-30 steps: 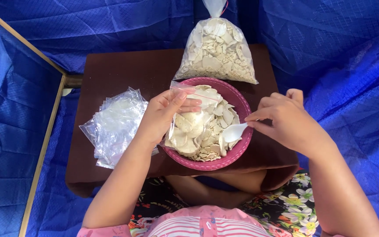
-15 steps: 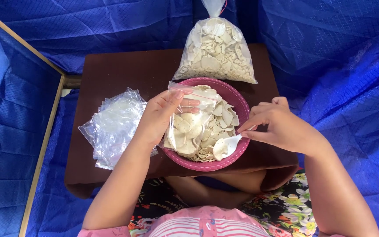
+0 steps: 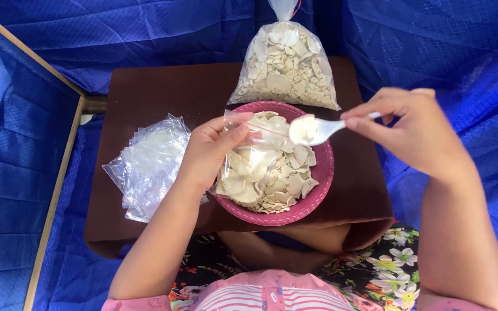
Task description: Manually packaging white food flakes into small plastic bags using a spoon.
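The left hand (image 3: 205, 152), centre of the frame, pinches the mouth of a small clear bag (image 3: 249, 167), fingers closed on its rim, keeping the opening turned toward the spoon. The bag lies over the pink bowl (image 3: 318, 184) and is partly filled with pale chips. The right hand (image 3: 416, 129), right of centre, grips a white spoon (image 3: 312, 129) by its handle, fingers closed; the loaded scoop sits level at the bag's mouth. The bowl holds more chips. A large tied bag of chips (image 3: 286, 66) stands at upper centre. A stack of empty clear bags (image 3: 148, 164) lies at left on the brown table (image 3: 162, 92).
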